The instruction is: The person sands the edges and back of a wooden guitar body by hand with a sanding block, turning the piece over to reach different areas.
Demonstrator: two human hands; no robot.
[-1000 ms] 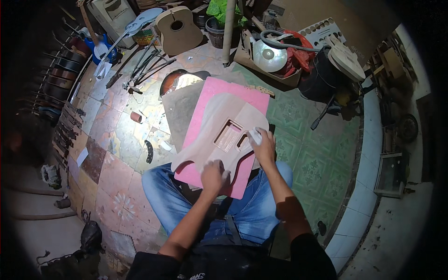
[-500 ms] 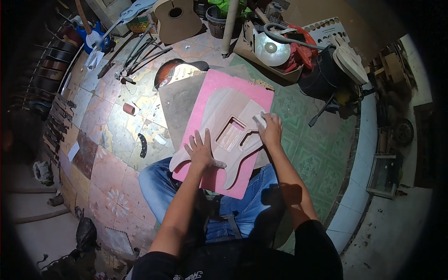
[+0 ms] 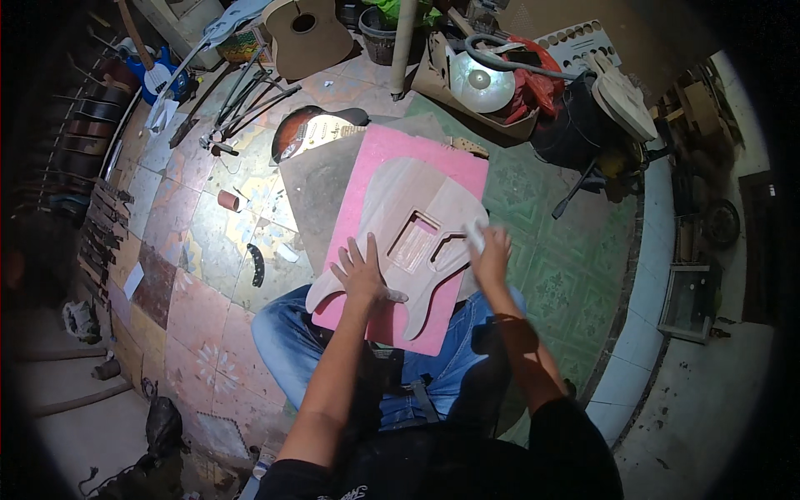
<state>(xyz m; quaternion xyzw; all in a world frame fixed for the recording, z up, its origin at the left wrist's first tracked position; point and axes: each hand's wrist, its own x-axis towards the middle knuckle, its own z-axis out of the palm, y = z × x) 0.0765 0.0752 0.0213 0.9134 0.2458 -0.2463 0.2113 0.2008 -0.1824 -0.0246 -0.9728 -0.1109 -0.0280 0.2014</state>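
Note:
An unpainted wooden electric guitar body point(image 3: 390, 196) with two routed cavities lies on a pink board point(image 3: 417, 143) across my lap. My left hand point(image 3: 360, 279) rests on the body's near left part, fingers spread. My right hand point(image 3: 493, 257) grips a small pale pad point(image 3: 473, 233) at the body's right edge, beside the smaller cavity; its fingers are blurred, and I cannot tell the pad's material.
A sunburst guitar body point(image 3: 297, 133) lies beyond a grey sheet point(image 3: 310, 200). Metal stands point(image 3: 242, 108), an acoustic guitar body point(image 3: 304, 50), a cardboard box point(image 3: 437, 83) and a black bucket point(image 3: 567, 117) surround me. A red-brown cylinder point(image 3: 227, 200) lies left.
My left hand has moved up and spread flat on the body. My right hand with the pad has shifted outward along the right edge, and the body has turned slightly.

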